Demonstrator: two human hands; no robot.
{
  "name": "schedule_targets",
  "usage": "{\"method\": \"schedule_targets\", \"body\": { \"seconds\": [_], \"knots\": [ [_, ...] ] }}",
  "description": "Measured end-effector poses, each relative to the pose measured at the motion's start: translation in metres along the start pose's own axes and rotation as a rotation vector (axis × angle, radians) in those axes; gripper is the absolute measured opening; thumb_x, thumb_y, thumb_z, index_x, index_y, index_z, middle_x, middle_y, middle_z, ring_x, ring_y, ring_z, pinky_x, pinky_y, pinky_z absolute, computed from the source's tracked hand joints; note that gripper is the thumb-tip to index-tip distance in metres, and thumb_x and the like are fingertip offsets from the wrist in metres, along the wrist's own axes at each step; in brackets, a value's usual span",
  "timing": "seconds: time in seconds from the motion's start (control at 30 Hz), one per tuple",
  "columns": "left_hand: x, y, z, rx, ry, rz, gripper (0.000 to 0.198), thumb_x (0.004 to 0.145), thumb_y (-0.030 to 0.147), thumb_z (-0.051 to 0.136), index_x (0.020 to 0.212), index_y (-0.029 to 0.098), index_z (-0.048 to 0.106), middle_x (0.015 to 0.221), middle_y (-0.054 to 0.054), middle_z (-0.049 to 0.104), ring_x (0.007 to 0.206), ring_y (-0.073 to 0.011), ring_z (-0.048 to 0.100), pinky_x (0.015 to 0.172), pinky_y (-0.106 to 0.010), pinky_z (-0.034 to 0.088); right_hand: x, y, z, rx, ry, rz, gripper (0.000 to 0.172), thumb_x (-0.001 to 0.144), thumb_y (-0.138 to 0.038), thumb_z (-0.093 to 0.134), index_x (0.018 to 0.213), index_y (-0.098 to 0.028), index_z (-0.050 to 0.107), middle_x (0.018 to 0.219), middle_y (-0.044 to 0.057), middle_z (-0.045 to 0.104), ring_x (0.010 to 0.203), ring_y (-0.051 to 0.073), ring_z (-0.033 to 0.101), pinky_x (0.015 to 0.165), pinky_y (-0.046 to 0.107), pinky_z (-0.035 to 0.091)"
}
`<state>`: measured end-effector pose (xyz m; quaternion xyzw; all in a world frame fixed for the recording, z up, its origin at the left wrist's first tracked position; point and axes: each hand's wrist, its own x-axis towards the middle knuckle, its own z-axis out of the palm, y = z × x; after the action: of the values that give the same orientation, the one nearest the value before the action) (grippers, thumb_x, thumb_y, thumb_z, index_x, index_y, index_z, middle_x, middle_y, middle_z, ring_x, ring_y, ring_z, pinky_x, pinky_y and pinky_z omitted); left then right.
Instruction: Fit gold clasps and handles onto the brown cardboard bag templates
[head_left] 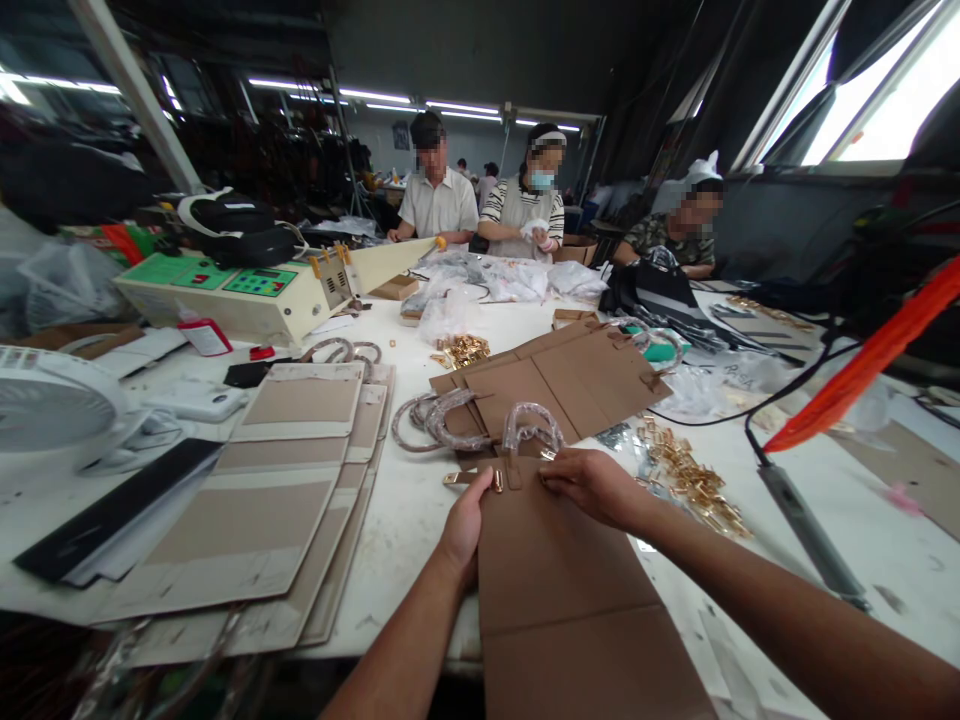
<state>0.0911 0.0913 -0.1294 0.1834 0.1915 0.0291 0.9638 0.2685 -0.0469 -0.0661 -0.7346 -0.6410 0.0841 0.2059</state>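
A long brown bag panel point(562, 590) runs from the table's front edge toward me, its far end held between my hands. My left hand point(463, 522) grips the panel's left edge, thumb on top beside a gold buckle on a small strap point(469, 480). At the top right corner, my right hand point(589, 483) has its fingers pinched together near a small shiny metal piece; what lies under the fingertips is hidden. A plastic-wrapped handle point(531, 425) arches from the panel's far end. Beyond it lie more brown panels point(555, 385) with wrapped handles.
Stacked beige-backed panels point(285, 500) lie at left. Gold hardware point(694, 480) is heaped at right, with another pile point(461, 350) farther back. A cream machine point(247, 290), a fan point(56, 400) and a corded grey tool point(810, 530) are around. Several co-workers point(439, 200) sit across the table.
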Motion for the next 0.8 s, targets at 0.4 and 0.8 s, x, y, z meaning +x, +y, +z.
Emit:
{"method": "schedule_targets", "body": {
  "seconds": [0.4, 0.8],
  "knots": [
    [-0.012, 0.002, 0.008, 0.03, -0.058, 0.009, 0.059, 0.094, 0.052, 0.055, 0.129, 0.006, 0.065, 0.102, -0.019, 0.079, 0.095, -0.0342, 0.076, 0.097, -0.05, 0.055, -0.016, -0.03, 0.014, -0.055, 0.186, 0.214, 0.023, 0.096, -0.026, 0.056, 0.108, -0.03, 0.074, 0.11, 0.004, 0.074, 0.099, 0.023, 0.069, 0.085, 0.031, 0.052],
    [-0.097, -0.021, 0.125, 0.075, -0.182, 0.334, 0.079, 0.088, 0.067, 0.051, 0.14, 0.007, 0.059, 0.119, -0.019, 0.074, 0.121, -0.0431, 0.064, 0.109, -0.056, 0.045, -0.083, -0.14, -0.015, 0.113, 0.599, 0.251, 0.092, 0.08, -0.06, 0.072, 0.157, -0.028, 0.033, 0.131, 0.014, 0.065, 0.107, 0.036, 0.068, 0.091, 0.054, 0.06]
  ]
}}
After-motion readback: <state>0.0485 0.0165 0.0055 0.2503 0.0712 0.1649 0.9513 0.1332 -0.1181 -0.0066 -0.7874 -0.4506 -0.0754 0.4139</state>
